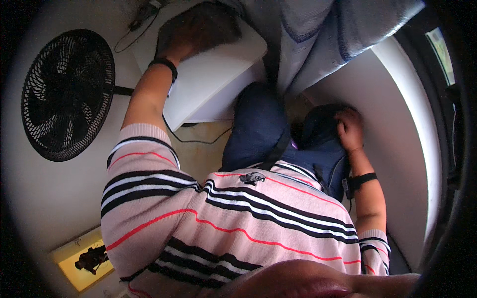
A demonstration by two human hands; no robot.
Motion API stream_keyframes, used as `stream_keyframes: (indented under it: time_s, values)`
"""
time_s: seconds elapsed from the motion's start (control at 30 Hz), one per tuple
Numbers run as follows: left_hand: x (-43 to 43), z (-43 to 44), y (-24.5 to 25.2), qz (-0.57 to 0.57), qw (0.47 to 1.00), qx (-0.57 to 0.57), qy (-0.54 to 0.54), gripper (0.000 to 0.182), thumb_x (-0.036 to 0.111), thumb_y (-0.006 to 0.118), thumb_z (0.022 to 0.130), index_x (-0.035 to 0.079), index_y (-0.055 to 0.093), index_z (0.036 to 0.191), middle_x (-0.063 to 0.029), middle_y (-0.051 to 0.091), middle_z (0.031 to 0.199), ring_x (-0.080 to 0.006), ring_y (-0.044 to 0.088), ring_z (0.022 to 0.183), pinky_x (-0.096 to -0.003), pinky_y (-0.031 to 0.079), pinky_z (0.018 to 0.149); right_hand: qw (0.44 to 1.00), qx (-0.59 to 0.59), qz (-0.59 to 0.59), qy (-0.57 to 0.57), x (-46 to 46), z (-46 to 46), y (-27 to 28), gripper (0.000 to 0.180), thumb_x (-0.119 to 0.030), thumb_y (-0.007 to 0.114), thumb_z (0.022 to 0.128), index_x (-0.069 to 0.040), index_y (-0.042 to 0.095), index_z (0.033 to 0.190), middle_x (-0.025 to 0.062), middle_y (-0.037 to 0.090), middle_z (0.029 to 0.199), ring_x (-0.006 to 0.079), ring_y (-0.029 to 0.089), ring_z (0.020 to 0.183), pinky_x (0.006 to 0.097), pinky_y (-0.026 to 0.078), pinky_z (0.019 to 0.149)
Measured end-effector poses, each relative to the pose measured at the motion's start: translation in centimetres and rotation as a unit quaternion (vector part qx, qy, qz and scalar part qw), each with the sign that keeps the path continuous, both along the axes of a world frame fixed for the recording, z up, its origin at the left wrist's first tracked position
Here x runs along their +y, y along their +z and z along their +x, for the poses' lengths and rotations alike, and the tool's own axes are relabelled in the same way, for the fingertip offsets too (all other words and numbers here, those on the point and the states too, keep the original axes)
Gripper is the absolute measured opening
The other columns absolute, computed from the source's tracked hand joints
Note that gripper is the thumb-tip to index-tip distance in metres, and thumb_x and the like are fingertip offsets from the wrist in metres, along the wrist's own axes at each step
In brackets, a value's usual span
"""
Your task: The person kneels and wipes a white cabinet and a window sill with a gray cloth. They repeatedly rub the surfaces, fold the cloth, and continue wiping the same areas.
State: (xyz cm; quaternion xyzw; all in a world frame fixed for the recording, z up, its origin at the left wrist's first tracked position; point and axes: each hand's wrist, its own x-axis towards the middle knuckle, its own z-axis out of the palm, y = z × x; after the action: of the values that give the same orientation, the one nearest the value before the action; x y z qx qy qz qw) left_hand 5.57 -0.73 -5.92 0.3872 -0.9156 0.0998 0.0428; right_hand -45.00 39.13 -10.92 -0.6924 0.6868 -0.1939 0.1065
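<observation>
My left hand (182,41) reaches over a white tabletop (220,59) and lies against a dark, soft-looking item (212,24). Blur and shadow hide its fingers, so its grip is unclear. A black band (164,67) circles that wrist. My right hand (350,128) rests near the knee of my dark blue trousers (257,130), fingers bent and thumb apart, with nothing visible in it. A black strap with a small device (348,187) is around my right forearm.
A black fan (69,95) stands left of my arm. A pale curtain (316,41) hangs ahead, beside a white curved wall edge (413,111). Thin cables run behind the table and along the floor (203,149). A yellow panel or opening (70,266) holds a dark shape.
</observation>
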Motion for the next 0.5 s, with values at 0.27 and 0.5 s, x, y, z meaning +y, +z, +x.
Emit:
stream_keyframes:
  time_s: [0.27,0.5]
  values:
    - [-2.4,4.9,0.3,-0.029,0.986,-0.068,0.151,0.062,0.05,0.042,0.097,0.022,0.029,0.151,-0.0109,0.024,0.157,-0.0354,0.023,0.143,-0.0491,0.021,0.116,0.999,0.014,0.041,-0.007,0.1,-0.4,-0.3,0.025,-0.018,0.058,0.082,-0.015,0.069,0.105,0.0079,0.064,0.12,0.0343,0.05,0.122,0.0502,0.033,0.108]
    - [2.5,9.5,2.4,0.082,0.945,-0.116,0.295,0.067,0.06,0.034,0.096,0.029,0.019,0.154,-0.0108,0.012,0.161,-0.0388,0.011,0.146,-0.0556,0.016,0.116,1.0,-0.001,0.026,-0.006,0.2,-0.7,-0.7,0.026,-0.021,0.058,0.082,-0.015,0.069,0.105,0.0083,0.065,0.119,0.0341,0.051,0.12,0.0494,0.033,0.108]
